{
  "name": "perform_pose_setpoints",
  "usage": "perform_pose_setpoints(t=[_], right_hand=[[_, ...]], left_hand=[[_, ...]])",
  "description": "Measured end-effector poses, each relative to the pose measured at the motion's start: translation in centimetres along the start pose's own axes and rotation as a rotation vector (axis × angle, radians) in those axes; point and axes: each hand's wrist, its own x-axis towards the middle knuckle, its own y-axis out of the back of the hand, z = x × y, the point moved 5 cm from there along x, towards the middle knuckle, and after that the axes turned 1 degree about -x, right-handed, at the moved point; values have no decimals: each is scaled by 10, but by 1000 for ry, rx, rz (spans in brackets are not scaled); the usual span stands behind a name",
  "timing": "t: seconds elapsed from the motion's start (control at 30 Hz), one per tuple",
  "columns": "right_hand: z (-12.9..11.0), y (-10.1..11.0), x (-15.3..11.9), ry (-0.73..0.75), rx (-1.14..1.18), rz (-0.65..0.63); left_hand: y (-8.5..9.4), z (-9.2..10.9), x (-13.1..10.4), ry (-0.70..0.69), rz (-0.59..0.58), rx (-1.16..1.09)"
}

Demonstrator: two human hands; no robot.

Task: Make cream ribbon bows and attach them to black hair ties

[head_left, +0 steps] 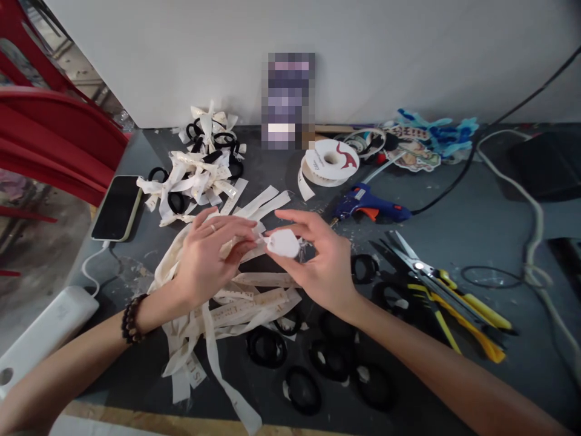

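Above the middle of the dark table, my right hand (320, 257) pinches a small folded piece of white ribbon (284, 243) between thumb and fingers. My left hand (218, 251) is closed at the left end of this piece, its fingertips together on a thin twisted bit. Under my hands lie long loose strips of cream ribbon (267, 309) with gold print. Several black hair ties (302, 390) are spread below and to the right. A pile of finished bows on black ties (195, 178) sits behind my left hand.
Behind my right hand are a ribbon spool (329, 162) and a blue glue gun (372, 204). Scissors (422, 269) and yellow-handled pliers (436, 318) lie right. At left are a phone (117, 209), a white power strip (49, 333) and a red chair (54, 133).
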Motion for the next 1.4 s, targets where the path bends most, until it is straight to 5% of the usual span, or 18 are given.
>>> perform_pose_setpoints(t=[0.17,0.47,0.67,1.0,1.4], right_hand=[[-6,0,-1,108,-110,35],[-3,1,-4,128,-37,21],[-4,-1,-3,129,-49,34],[-3,-2,-1,108,38,10],[-3,-5,-1,99,6,-8]], left_hand=[[1,13,-7,-253,132,215],[0,8,-4,-169,130,31],[1,7,-6,-186,167,112],[8,21,-8,-423,220,383],[1,24,-13,-390,183,441]])
